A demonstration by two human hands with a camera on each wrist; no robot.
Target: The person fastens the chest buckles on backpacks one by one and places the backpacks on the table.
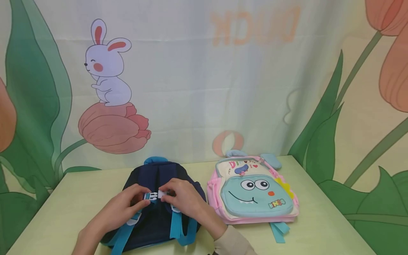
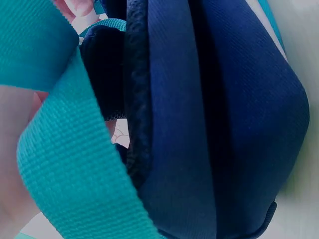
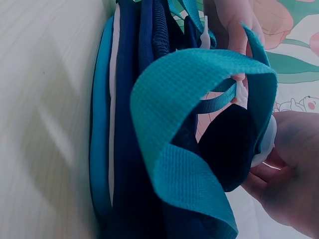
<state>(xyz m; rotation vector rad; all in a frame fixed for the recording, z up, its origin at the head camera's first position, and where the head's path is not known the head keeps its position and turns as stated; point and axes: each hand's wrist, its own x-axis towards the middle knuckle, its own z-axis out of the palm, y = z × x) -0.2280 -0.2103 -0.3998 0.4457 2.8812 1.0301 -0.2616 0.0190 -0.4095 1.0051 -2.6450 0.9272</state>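
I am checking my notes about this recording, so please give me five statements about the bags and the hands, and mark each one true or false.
1. The dinosaur-face backpack lies to the right of the dark blue backpack. True.
2. The left hand pinches the pronged buckle half. True.
3. The right hand rests on the dinosaur-face backpack. False: it pinches the socket half.
4. The two buckle parts are fully joined. False: the prongs show outside the socket half.
5. The webbing straps of the dark blue backpack are red. False: they are turquoise.
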